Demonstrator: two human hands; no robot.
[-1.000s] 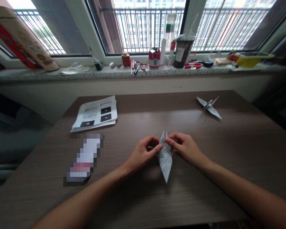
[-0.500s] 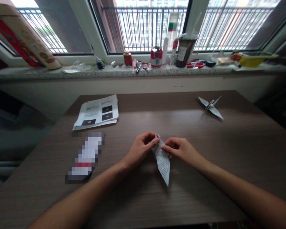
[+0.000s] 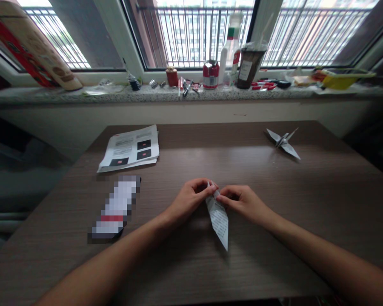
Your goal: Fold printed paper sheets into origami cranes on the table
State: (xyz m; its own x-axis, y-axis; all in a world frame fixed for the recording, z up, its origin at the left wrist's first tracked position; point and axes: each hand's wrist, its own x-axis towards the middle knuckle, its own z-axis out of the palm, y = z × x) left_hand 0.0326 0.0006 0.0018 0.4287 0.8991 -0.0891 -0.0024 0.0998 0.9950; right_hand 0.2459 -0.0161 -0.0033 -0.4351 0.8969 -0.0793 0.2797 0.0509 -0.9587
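Both hands pinch a piece of folded printed paper, a long narrow diamond with its sharp lower tip pointing toward me. My left hand grips its upper end from the left, thumb across the top. From the right, my right hand pinches the paper's upper edge between thumb and fingers. The thumbs nearly meet there, and the fingertips behind the paper are hidden. At the back right of the table lies a folded paper crane with its wings spread.
A stack of printed sheets lies at the back left, and a pixelated phone-shaped object sits in front of it. Along the windowsill stand a red can, a bottle, a dark drink cup and a yellow basket.
My left thumb has shifted slightly right over the paper's upper end, closer to my right thumb. The paper's lower tip has moved a little to the right. Both hands keep their grip.
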